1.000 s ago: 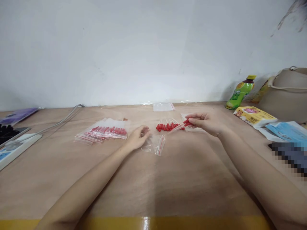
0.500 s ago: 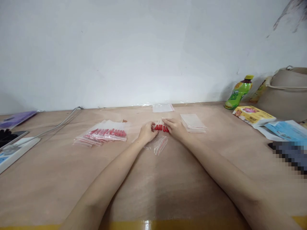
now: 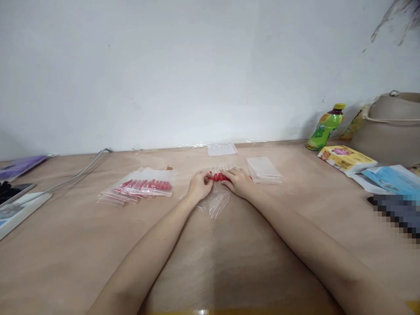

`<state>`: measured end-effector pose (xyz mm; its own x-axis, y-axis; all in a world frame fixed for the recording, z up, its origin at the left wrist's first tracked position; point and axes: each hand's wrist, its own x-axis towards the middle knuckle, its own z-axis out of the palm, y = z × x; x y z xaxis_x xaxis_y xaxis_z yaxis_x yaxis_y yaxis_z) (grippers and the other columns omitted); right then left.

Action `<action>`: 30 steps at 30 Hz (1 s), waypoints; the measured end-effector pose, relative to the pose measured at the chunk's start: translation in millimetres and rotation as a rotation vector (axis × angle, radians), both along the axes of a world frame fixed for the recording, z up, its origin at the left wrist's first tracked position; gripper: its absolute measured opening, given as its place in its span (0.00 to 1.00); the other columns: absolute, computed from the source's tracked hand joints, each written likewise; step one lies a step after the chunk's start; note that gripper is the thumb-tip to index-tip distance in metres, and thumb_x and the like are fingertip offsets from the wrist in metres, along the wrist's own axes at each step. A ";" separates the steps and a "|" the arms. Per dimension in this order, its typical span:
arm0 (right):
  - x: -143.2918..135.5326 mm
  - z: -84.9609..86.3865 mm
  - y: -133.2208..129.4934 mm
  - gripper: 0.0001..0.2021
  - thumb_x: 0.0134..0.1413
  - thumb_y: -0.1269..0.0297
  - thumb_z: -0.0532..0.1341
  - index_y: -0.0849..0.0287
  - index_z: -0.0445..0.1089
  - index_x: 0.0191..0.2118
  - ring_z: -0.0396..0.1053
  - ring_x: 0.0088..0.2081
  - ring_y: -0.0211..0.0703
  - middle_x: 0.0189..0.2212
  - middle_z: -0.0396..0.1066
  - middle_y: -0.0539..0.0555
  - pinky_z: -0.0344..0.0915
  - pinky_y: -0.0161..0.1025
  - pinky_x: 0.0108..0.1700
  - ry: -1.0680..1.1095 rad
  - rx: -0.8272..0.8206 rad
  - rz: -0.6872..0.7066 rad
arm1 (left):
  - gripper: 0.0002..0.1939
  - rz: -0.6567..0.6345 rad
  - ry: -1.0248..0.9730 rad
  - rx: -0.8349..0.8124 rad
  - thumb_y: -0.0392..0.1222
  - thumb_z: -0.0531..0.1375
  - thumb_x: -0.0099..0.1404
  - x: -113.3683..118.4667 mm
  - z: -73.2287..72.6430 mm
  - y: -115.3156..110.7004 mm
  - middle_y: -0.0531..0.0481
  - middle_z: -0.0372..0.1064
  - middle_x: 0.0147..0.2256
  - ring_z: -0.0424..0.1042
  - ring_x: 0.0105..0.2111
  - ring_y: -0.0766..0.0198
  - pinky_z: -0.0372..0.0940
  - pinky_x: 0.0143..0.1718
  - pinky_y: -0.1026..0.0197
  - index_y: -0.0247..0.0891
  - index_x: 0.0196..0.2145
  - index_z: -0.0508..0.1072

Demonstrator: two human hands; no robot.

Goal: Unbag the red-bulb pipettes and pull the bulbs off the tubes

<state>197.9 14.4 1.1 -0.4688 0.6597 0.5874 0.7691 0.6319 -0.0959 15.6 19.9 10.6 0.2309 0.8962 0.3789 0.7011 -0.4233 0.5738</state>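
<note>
Between my hands, in the middle of the table, lies a row of small red oblong pieces (image 3: 216, 176) with thin pale stems pointing to the wall. My left hand (image 3: 200, 186) pinches the left end of this row. From the right, my right hand (image 3: 240, 183) has its fingers over the pieces and its thumb at their near side; a red bit shows beyond its knuckles. Just below the hands lies a crumpled clear zip bag (image 3: 219, 204). Filled zip bags (image 3: 157, 185) with red pieces overlap in a pile to the left.
A stack of flat zip bags (image 3: 264, 170) lies right of my hands, another flat bag (image 3: 222, 149) by the wall. Farther right are a green bottle (image 3: 325, 127), a yellow tissue pack (image 3: 348, 159), a blue packet (image 3: 393, 179) and a beige bag (image 3: 390, 131). A cable (image 3: 82, 168) and power strip (image 3: 24, 214) lie left.
My right hand has come down over the red pieces, covering more of the row, with its thumb now at their near side. Pale stems now show beyond the fingers. The view has shifted slightly.
</note>
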 end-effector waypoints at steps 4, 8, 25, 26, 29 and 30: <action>-1.4 -0.8 -10.2 0.15 0.55 0.60 0.55 0.58 0.65 0.47 0.62 0.43 0.48 0.40 0.69 0.58 0.54 0.45 0.45 0.094 0.049 -0.083 | 0.08 0.036 -0.008 0.035 0.35 0.56 0.55 2.4 2.8 -0.8 0.47 0.67 0.33 0.68 0.34 0.62 0.65 0.39 0.58 0.36 0.34 0.71; -2.1 -1.5 -25.2 0.12 0.58 0.64 0.50 0.58 0.68 0.41 0.63 0.41 0.45 0.37 0.69 0.56 0.55 0.44 0.44 0.333 0.041 -0.123 | 0.11 0.082 -0.014 0.057 0.32 0.55 0.53 -3.8 7.7 4.8 0.44 0.65 0.38 0.66 0.40 0.60 0.63 0.43 0.56 0.35 0.36 0.70; 7.3 6.4 -74.4 0.14 0.56 0.58 0.53 0.55 0.70 0.43 0.64 0.45 0.41 0.43 0.68 0.55 0.57 0.42 0.49 0.085 -0.305 0.418 | 0.28 -0.380 0.576 -0.088 0.56 0.43 0.65 -61.7 1.8 -68.8 0.50 0.35 0.62 0.37 0.61 0.55 0.36 0.59 0.45 0.49 0.60 0.45; 5.8 4.5 -73.0 0.13 0.55 0.57 0.54 0.57 0.70 0.41 0.65 0.42 0.41 0.40 0.69 0.55 0.59 0.41 0.46 0.170 -0.308 0.316 | 0.28 -0.392 0.581 -0.083 0.56 0.43 0.65 -61.5 3.3 -68.7 0.49 0.34 0.62 0.36 0.61 0.55 0.36 0.60 0.46 0.49 0.60 0.44; -0.3 1.3 -68.4 0.15 0.49 0.52 0.58 0.59 0.70 0.34 0.65 0.36 0.43 0.32 0.68 0.55 0.60 0.42 0.40 0.306 -0.318 -0.044 | 0.30 -0.430 0.579 -0.075 0.56 0.43 0.65 -60.2 7.7 -70.7 0.49 0.35 0.62 0.37 0.62 0.57 0.36 0.60 0.48 0.47 0.61 0.41; -2.4 1.3 -67.3 0.16 0.46 0.49 0.59 0.59 0.70 0.32 0.64 0.35 0.44 0.30 0.67 0.55 0.59 0.42 0.38 0.302 -0.342 -0.126 | 0.30 -0.441 0.573 -0.077 0.55 0.43 0.65 -59.9 8.8 -71.8 0.48 0.36 0.62 0.37 0.62 0.58 0.36 0.60 0.48 0.46 0.61 0.39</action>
